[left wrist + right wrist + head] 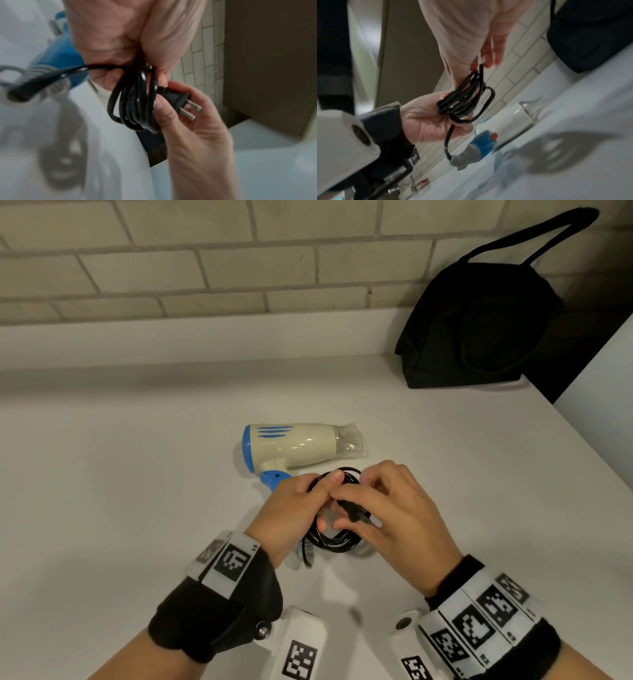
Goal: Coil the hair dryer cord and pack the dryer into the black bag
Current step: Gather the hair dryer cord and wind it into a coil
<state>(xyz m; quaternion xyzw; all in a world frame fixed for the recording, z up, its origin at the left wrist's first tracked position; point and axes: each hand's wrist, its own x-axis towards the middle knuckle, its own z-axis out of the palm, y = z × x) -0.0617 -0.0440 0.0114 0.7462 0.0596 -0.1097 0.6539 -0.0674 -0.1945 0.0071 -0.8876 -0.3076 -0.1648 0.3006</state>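
Note:
The cream and blue hair dryer [298, 445] lies on its side on the white counter [120, 491], nozzle to the right. Its black cord [334, 544] is wound into a small coil just in front of it, lifted off the counter. My left hand [320, 491] grips the coil [135, 106] through its loops. My right hand [356, 510] pinches the two-pin plug [178, 100] against the coil's side. One strand runs from the coil [465, 100] down to the grey strain relief on the dryer handle [485, 142]. The black bag [479, 333] stands at the back right against the wall.
A tiled wall [205, 261] with a low ledge closes the back of the counter. The counter's right edge [582, 446] runs diagonally beside the bag. A dark gap lies to the right of the bag.

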